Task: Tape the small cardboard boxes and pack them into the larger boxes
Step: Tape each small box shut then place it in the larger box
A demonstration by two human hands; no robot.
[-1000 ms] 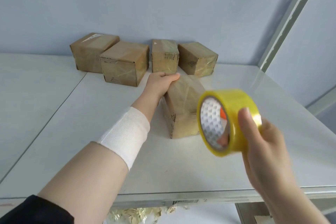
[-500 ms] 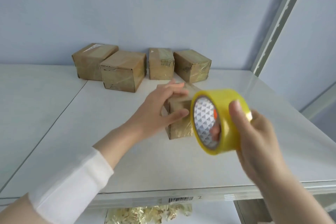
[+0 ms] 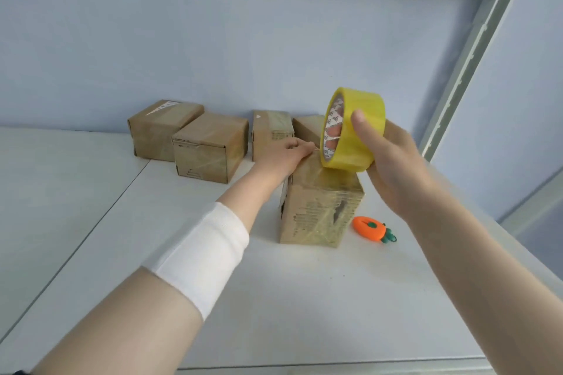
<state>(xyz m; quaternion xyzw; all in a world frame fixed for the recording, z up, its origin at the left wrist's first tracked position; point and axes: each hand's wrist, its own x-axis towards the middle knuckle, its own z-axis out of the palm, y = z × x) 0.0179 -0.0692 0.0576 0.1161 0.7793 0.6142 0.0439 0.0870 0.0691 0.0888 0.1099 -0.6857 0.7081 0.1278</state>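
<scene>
Box (image 3: 320, 213) stands mid-frame on table (image 3: 91, 222). Left hand (image 3: 281, 154) is palm down with fingers fairly straight, pressing the box top. Right hand (image 3: 396, 170) grips tape roll (image 3: 355, 131), thumb outside, fingers through the core. Roll sits low over box top, contact unclear. Carrot cutter (image 3: 371, 228) lies just right of box. Four more boxes (image 3: 210, 149) behind, left of centre.

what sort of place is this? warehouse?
Likely a packing or stockroom station: white shelf beside a slotted metal upright, taped small cardboard boxes along the wall, yellow tape roll in the right hand.
</scene>
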